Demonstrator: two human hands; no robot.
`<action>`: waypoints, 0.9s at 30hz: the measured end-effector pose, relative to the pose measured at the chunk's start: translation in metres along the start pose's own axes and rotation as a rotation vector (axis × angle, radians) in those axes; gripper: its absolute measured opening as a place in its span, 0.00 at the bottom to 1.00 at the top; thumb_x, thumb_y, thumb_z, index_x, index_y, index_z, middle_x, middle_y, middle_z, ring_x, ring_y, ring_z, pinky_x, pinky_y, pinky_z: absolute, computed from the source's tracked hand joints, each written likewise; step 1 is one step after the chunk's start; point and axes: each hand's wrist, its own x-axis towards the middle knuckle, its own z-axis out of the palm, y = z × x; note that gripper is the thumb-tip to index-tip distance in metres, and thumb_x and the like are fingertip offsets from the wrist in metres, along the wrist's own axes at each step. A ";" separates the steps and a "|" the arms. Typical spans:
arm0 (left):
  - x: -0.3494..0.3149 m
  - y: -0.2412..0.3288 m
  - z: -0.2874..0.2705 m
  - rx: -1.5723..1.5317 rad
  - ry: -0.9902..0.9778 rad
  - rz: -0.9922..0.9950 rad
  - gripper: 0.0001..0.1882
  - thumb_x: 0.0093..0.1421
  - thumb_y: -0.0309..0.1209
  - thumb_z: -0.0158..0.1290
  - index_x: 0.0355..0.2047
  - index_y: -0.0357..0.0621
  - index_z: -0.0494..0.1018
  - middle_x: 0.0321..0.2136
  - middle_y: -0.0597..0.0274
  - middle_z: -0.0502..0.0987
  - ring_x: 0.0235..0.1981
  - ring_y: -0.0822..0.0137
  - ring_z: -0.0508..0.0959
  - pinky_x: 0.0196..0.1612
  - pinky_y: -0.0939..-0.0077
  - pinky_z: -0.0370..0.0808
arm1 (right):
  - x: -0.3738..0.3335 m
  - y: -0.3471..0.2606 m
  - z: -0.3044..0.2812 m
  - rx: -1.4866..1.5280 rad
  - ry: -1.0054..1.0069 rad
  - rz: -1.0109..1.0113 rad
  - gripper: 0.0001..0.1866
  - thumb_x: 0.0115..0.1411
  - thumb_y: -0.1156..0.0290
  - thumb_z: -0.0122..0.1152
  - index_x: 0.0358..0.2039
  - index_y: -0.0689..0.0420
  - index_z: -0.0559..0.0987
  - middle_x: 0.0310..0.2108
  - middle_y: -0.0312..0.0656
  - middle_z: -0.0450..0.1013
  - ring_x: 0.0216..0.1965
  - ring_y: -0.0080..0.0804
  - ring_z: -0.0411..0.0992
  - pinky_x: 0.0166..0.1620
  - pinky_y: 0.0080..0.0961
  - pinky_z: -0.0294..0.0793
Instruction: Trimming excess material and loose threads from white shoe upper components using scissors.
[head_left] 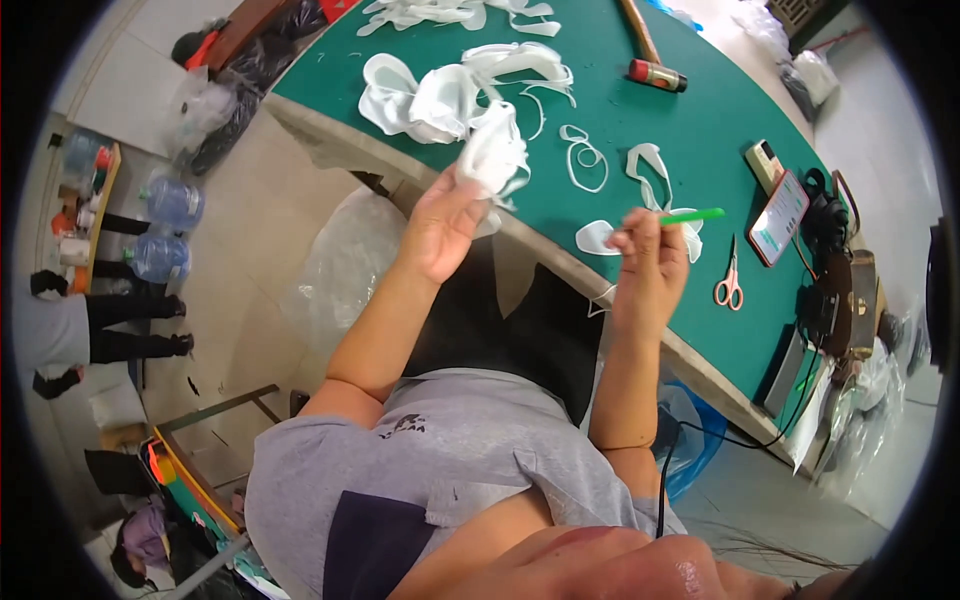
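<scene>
My left hand (445, 225) grips a soft-looking white moulded piece (490, 155) with ragged edges, held up over the near edge of the green table; it is slightly blurred. In my right hand (650, 265) is a slim green stick-like tool (697, 215), pinched between thumb and fingers, one end pointing right. Its other end is hidden by the fingers. Beyond my left hand lie several white cupped pieces (440, 105). A flat white scrap (597, 237) sits beside my right hand, and thin white ring-shaped strips (586, 165) lie farther in.
A hammer (655, 75) lies at the far side of the green table (600, 110). Pink-handled scissors (730, 285), a phone (778, 218) and a brown case (855, 305) are on the right. A black cable (740, 442) crosses the table's right edge. Water bottles (160, 258) stand leftward.
</scene>
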 end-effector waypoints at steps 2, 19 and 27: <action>-0.006 -0.003 -0.002 0.107 0.013 0.011 0.17 0.60 0.25 0.51 0.50 0.37 0.67 0.45 0.60 0.73 0.49 0.69 0.71 0.53 0.73 0.68 | 0.001 0.013 0.019 0.032 -0.118 0.105 0.08 0.65 0.68 0.50 0.38 0.61 0.71 0.33 0.39 0.69 0.30 0.24 0.69 0.37 0.25 0.72; -0.023 0.006 -0.011 0.010 -0.074 0.043 0.12 0.63 0.30 0.47 0.46 0.42 0.67 0.46 0.61 0.73 0.47 0.67 0.72 0.52 0.68 0.67 | -0.017 0.051 0.070 -0.597 -0.241 -0.188 0.08 0.59 0.77 0.55 0.40 0.62 0.71 0.29 0.35 0.68 0.29 0.19 0.64 0.32 0.15 0.64; -0.031 0.000 -0.002 0.644 -0.128 0.504 0.08 0.63 0.28 0.47 0.39 0.38 0.66 0.51 0.54 0.70 0.50 0.63 0.68 0.55 0.71 0.61 | 0.002 0.033 0.070 -0.455 -0.250 -0.137 0.12 0.65 0.68 0.47 0.35 0.63 0.75 0.32 0.35 0.67 0.29 0.19 0.61 0.35 0.14 0.60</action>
